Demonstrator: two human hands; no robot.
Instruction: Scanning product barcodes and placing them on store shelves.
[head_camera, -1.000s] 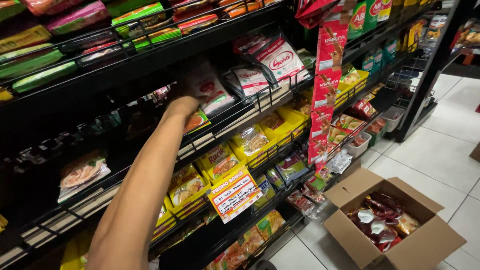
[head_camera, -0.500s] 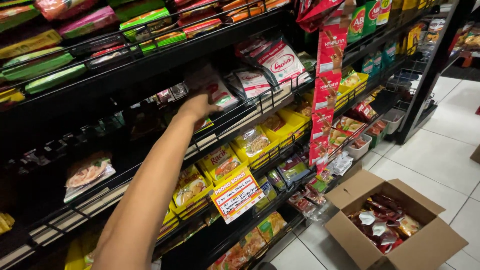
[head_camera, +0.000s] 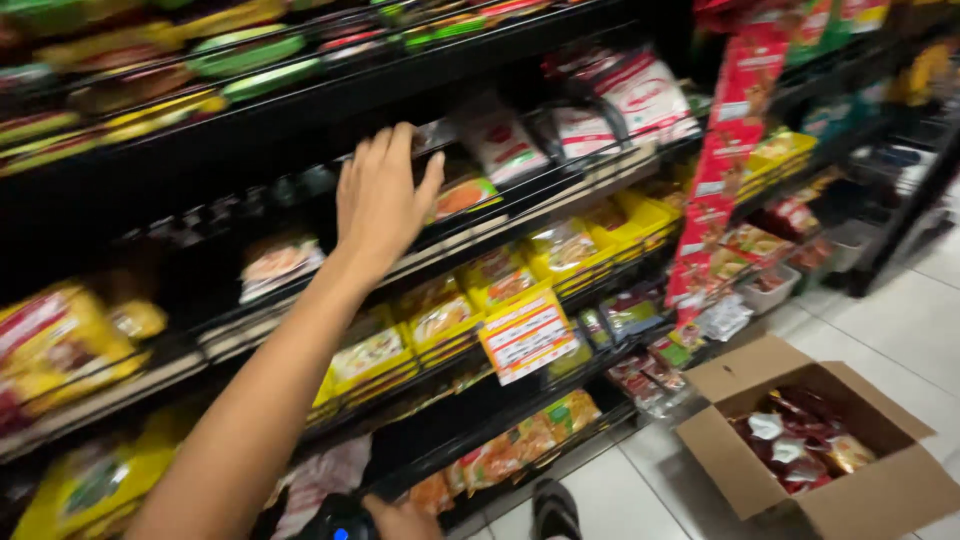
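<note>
Head view: a raised left hand (head_camera: 383, 195) with fingers (head_camera: 400, 150) spread and released, grasping nothing, hovers at a packet (head_camera: 462, 192) on the black wire shelf (head_camera: 540, 190).

Just right of the fingertips lies that orange-and-green packet, with red-and-white bags (head_camera: 640, 95) farther right; a careless brush could, I judge, knock loose bags off the edge. Below the fingers, yellow trays (head_camera: 430, 320) hold snack packets; far down to the right, an open cardboard box (head_camera: 880, 495) on the floor holds red and white pouches. At the bottom edge the right hand (head_camera: 400, 520) grips a dark device (head_camera: 338, 520).
</note>
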